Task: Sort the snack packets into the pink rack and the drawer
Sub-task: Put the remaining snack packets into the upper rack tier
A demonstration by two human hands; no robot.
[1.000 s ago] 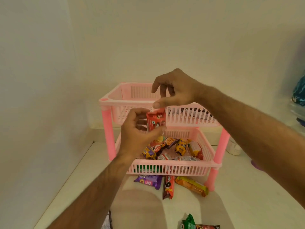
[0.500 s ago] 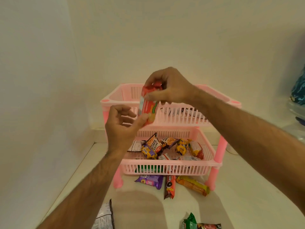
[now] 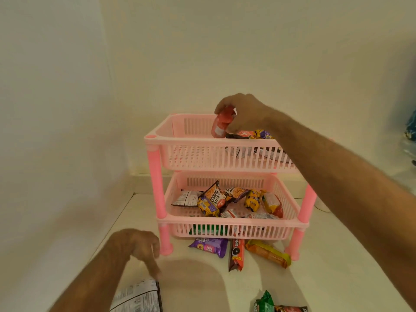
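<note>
A red packet (image 3: 221, 122) is pinched by the right hand (image 3: 244, 113) over the rack (image 3: 157, 140); it is best lowered flat before release. The left hand (image 3: 137, 248) is held loosely curled, empty.

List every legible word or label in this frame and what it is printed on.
"SALTED PEANUTS": orange packet in the lower basket.
"eat", partial: red-brown packet under the rack.
White packet near the left hand: print too small.
Red packet in the right hand: blurred.

Single head view, worn on my head, facing forward and down; pink rack (image 3: 225, 154) close at frame centre, my forearms entering from lower edge.
</note>
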